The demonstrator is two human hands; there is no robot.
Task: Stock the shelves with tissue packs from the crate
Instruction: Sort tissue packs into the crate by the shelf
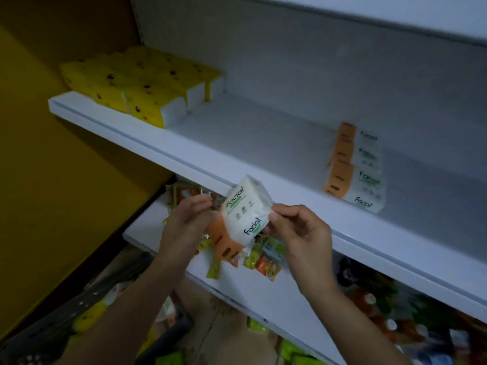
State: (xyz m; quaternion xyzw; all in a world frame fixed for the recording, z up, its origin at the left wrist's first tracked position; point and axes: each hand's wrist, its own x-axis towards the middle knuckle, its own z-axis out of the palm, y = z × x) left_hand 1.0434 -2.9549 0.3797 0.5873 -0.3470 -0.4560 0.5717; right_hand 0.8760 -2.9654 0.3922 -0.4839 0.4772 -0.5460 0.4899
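Two bare hands are sharing one soft white-and-orange plastic-wrapped tissue pack [243, 216] printed "Facial". The left hand [188, 219] is curling its fingers round the pack's orange left edge, while the right hand [300, 227] is pinching the white right edge between thumb and fingertips. The pack is hanging tilted in the air between them, just in front of the rim of the upper white metal shelf [158, 151] and not resting on it.

On that shelf two groups are sitting well apart. At the right, what looks like three matching white-and-orange packs [354, 169] are lining up in one row front to back, though the blur is making the count unsure. At the left, yellow spotted tissue packs [142, 85] are standing in a block, two at the front and more behind, at least four in all.

Below, the lower white shelf [263, 293] is carrying a scatter of small colourful sachets [263, 256], too blurred to count. At the bottom left, one dark perforated plastic crate [47, 333] is holding more yellow packs [89, 314].
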